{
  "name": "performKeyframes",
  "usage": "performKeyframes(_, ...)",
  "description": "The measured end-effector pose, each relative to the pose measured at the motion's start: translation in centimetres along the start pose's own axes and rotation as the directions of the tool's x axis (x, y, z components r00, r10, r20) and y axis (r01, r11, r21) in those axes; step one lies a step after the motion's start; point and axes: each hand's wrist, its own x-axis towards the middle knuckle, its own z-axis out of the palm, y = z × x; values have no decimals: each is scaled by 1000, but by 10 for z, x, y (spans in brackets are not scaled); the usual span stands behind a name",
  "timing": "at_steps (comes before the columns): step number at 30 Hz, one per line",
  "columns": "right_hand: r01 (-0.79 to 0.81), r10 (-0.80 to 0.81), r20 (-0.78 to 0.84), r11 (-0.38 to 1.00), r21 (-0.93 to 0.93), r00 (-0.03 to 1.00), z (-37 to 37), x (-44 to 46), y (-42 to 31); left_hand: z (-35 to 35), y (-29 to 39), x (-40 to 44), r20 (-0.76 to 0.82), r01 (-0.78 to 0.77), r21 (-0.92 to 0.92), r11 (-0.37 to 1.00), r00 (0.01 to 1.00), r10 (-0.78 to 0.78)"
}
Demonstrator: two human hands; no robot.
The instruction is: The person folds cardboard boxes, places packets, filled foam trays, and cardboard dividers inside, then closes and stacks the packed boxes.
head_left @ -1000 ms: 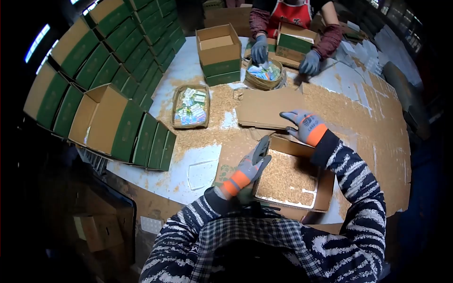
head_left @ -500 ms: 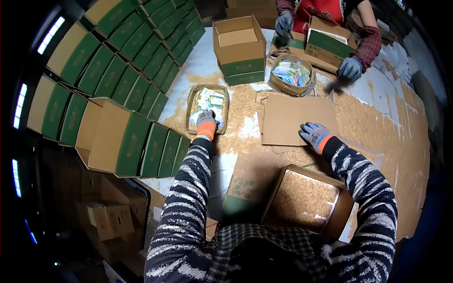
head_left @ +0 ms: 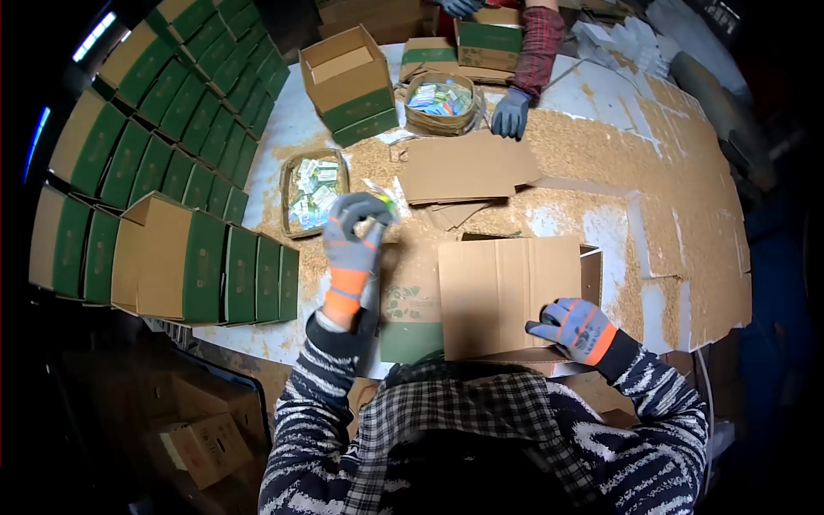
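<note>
My left hand (head_left: 354, 236), in a grey and orange glove, is pinched on a small printed packet (head_left: 382, 199), right of a basket of packets (head_left: 316, 190). My right hand (head_left: 571, 330) holds the right edge of a flat cardboard sheet (head_left: 489, 296). That sheet lies over the open box (head_left: 591, 273), hiding most of it and what is inside. Left of the box, a green-printed cardboard piece (head_left: 410, 300) lies on the table.
Green and brown boxes (head_left: 206, 266) are stacked at the left. Behind stand two nested boxes (head_left: 348, 81), a round basket of packets (head_left: 440, 99) and stacked cardboard sheets (head_left: 463, 165). A co-worker's gloved hand (head_left: 511, 113) touches the table near these sheets.
My left hand has come out of the packet basket with a packet. My right hand has brought a cardboard sheet from the stack onto the box. The co-worker's hand has moved beside the stack.
</note>
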Motion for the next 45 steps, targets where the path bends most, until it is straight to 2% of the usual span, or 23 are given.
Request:
performKeyframes(2, -32, 39, 132, 998, -60, 991, 9, -6, -13, 24, 72, -25, 286, -430, 109, 896, 877, 386)
performKeyframes(4, -153, 155, 187, 988, -25, 970, 27, -17, -12, 62, 91, -63, 620, -590, 97, 802, 666, 415)
performKeyframes(6, -184, 143, 228, 969, 168, 963, 28, -27, -5, 90, 46, -113, 826, -738, 160, 655, 464, 321)
performKeyframes(7, -108, 72, 147, 961, 253, 987, 31, -33, 5, 86, 70, -103, 965, -790, 260, 555, 225, -132)
performKeyframes(8, -35, 29, 24, 949, 312, 999, 11, -36, 4, 79, 82, -99, 966, -797, 256, 547, 226, -123)
performKeyframes(10, -55, 228, -211, 792, 608, 950, -11, -53, 8, 50, 88, -92, 675, -518, 43, 854, 645, 358)
performKeyframes(12, -105, 647, -447, 631, 769, 618, 7, -68, 23, 24, 74, -91, 448, -247, 87, 965, 875, 183)
performKeyframes(14, -104, 759, -395, 515, 851, 518, 57, -80, 60, 23, 21, -99, 426, 311, -268, 912, 887, -178)
performKeyframes(16, -35, 766, -76, 128, 991, 638, 150, -81, 95, 46, -20, -121, 643, 730, -298, 615, 630, -435)
performKeyframes(18, -292, 697, 140, 104, 951, 703, 171, -52, 80, 70, -20, -132, 748, 711, -86, 698, 509, -427)
performKeyframes(19, -427, 754, 118, 228, 875, 647, 156, -38, 56, 89, -24, -143, 661, 592, -62, 803, 628, -412)
performKeyframes(22, -175, 761, -204, 385, 906, 615, 180, -30, 49, 112, -37, -169, 484, 465, -164, 870, 806, -340)
performKeyframes(24, -77, 747, -394, 508, 858, 535, 171, -26, 35, 99, -45, -174, 447, 541, -221, 811, 795, -409)
performKeyframes(27, 213, 794, -317, 239, 947, 519, 109, 5, -8, 62, -48, -163, 353, 270, 336, 903, 852, -386)
performKeyframes(28, 255, 777, -328, 221, 941, 538, 93, 16, -12, 50, -41, -155, 433, 537, -273, 798, 809, -397)
performKeyframes(29, 322, 748, -344, 183, 929, 567, 65, 31, -26, 39, -35, -147, 510, 636, -713, 297, 760, -404)
performKeyframes(31, 445, 739, -319, 28, 895, 593, 20, 59, -52, -41, 29, -122, 313, 333, -819, 468, 942, -122)
performKeyframes(33, 489, 710, -332, -20, 872, 621, -15, 93, -72, -131, 53, -98, -18, -99, -587, 804, 994, 109)
performKeyframes(36, 613, 665, -468, 20, 790, 582, -68, 161, -113, -260, 54, -70, -675, -321, -4, 947, 700, 235)
performKeyframes(38, 637, 627, -546, 102, 764, 555, -74, 209, -117, -342, 8, -56, -877, -398, -90, 913, 467, 117)
performKeyframes(40, 727, 620, -538, -77, 682, 571, -105, 262, -160, -408, -35, -52, -861, -33, 18, 999, 507, 32)
performKeyframes(42, 773, 613, -554, -154, 616, 564, -125, 308, -196, -453, -94, -48, -793, -78, -185, 980, 600, -102)
performKeyframes(45, 801, 613, -572, -179, 572, 545, -133, 365, -245, -459, -125, -59, -726, 32, -49, 998, 685, -58)
